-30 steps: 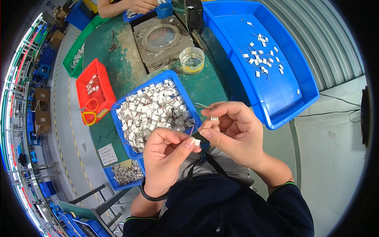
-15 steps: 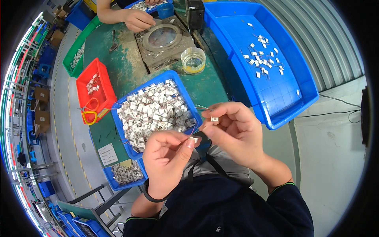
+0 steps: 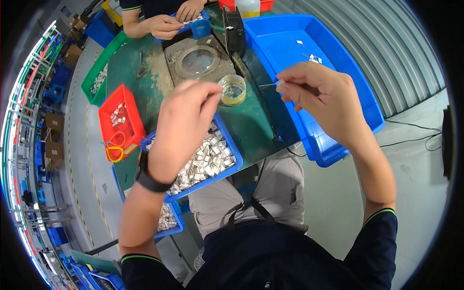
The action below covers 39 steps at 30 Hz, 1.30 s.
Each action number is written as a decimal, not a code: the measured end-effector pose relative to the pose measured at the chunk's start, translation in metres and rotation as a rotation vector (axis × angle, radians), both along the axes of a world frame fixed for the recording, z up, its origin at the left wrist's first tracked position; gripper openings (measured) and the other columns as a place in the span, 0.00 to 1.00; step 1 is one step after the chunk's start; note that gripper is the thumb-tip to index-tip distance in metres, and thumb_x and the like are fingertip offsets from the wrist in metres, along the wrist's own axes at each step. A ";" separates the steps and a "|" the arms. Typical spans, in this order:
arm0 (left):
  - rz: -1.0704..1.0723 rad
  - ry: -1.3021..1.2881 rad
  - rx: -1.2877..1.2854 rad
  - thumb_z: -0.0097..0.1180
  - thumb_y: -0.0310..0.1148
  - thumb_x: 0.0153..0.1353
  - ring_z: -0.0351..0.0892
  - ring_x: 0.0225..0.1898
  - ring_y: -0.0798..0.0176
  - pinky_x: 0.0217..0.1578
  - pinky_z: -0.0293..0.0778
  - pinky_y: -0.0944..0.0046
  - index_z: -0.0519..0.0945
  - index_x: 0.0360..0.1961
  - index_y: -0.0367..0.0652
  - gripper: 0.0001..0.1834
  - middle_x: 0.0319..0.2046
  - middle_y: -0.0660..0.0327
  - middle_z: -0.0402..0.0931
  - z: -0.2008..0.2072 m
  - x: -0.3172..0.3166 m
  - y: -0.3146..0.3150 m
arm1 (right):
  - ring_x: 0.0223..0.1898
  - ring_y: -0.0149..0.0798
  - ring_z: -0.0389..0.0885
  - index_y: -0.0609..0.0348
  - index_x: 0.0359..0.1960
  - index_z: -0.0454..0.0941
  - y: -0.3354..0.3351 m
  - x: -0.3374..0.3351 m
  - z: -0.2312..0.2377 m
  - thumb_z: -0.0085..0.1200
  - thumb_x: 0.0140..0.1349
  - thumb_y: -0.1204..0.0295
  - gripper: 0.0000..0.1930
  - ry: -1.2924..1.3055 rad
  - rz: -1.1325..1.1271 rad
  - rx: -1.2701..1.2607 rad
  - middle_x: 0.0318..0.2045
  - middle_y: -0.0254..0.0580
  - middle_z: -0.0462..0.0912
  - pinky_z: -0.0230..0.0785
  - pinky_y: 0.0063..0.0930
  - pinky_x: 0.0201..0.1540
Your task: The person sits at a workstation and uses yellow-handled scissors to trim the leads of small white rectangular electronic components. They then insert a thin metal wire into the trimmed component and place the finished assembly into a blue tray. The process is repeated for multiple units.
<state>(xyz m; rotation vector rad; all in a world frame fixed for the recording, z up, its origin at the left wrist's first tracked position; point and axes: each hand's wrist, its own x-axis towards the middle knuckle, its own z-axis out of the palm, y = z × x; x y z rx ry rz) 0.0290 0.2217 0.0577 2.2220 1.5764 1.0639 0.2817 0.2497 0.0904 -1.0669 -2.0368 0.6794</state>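
Note:
Between the thumb and fingers of my right hand [image 3: 326,94] is a small white connector [image 3: 279,83] with thin wires, held over the near edge of the large blue tray [image 3: 316,150]. My left hand [image 3: 186,118] is raised over the blue bin of white connectors [image 3: 208,162], beside a round glass jar [image 3: 233,94] with liquid in it. Its thumb and fingers are pinched together and smeared by motion, so what they hold cannot be made out. Part of the bin is hidden under my left hand and forearm.
A red bin [image 3: 123,123] with a few connectors and yellow-orange scissors [image 3: 115,147] stands at the left. Farther off are a round glass plate [image 3: 197,63], a black box [image 3: 234,31] and a spoon [image 3: 141,67]. Across the table a co-worker's hands [image 3: 166,26] handle small parts.
Both hands have moved apart and away from me: the left forward to the jar, the right over the big blue tray with a connector. The view has shifted slightly.

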 end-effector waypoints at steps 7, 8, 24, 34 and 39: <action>-0.083 0.217 -0.108 0.60 0.26 0.56 0.85 0.33 0.53 0.36 0.78 0.60 0.83 0.37 0.33 0.09 0.29 0.48 0.83 -0.015 0.006 0.064 | 0.30 0.49 0.84 0.63 0.35 0.83 0.011 0.007 -0.005 0.62 0.58 0.74 0.06 -0.128 0.043 0.162 0.29 0.49 0.85 0.76 0.34 0.33; -0.089 0.241 -0.111 0.60 0.26 0.55 0.85 0.33 0.52 0.36 0.78 0.59 0.83 0.36 0.33 0.09 0.28 0.48 0.82 -0.017 0.007 0.067 | 0.30 0.49 0.84 0.63 0.36 0.83 0.011 0.011 -0.007 0.62 0.58 0.74 0.06 -0.125 0.049 0.179 0.29 0.49 0.84 0.76 0.35 0.33; 0.032 0.221 -0.134 0.61 0.28 0.58 0.85 0.33 0.58 0.37 0.78 0.62 0.83 0.37 0.34 0.09 0.30 0.51 0.83 -0.004 -0.006 0.079 | 0.39 0.53 0.81 0.62 0.33 0.83 0.074 -0.027 -0.040 0.56 0.60 0.73 0.06 -0.286 0.233 0.249 0.34 0.48 0.81 0.73 0.40 0.42; 0.122 0.184 -0.132 0.62 0.29 0.59 0.84 0.32 0.60 0.36 0.77 0.63 0.83 0.39 0.33 0.10 0.30 0.51 0.83 -0.017 -0.043 0.078 | 0.36 0.55 0.83 0.65 0.25 0.82 0.103 -0.062 -0.080 0.55 0.57 0.73 0.08 -0.357 0.314 0.341 0.32 0.55 0.80 0.76 0.43 0.41; 0.122 0.193 -0.140 0.61 0.29 0.59 0.84 0.32 0.59 0.36 0.77 0.63 0.83 0.39 0.33 0.10 0.31 0.50 0.83 -0.020 -0.047 0.081 | 0.36 0.55 0.83 0.65 0.25 0.82 0.104 -0.063 -0.080 0.56 0.56 0.74 0.07 -0.405 0.314 0.292 0.32 0.55 0.80 0.76 0.43 0.42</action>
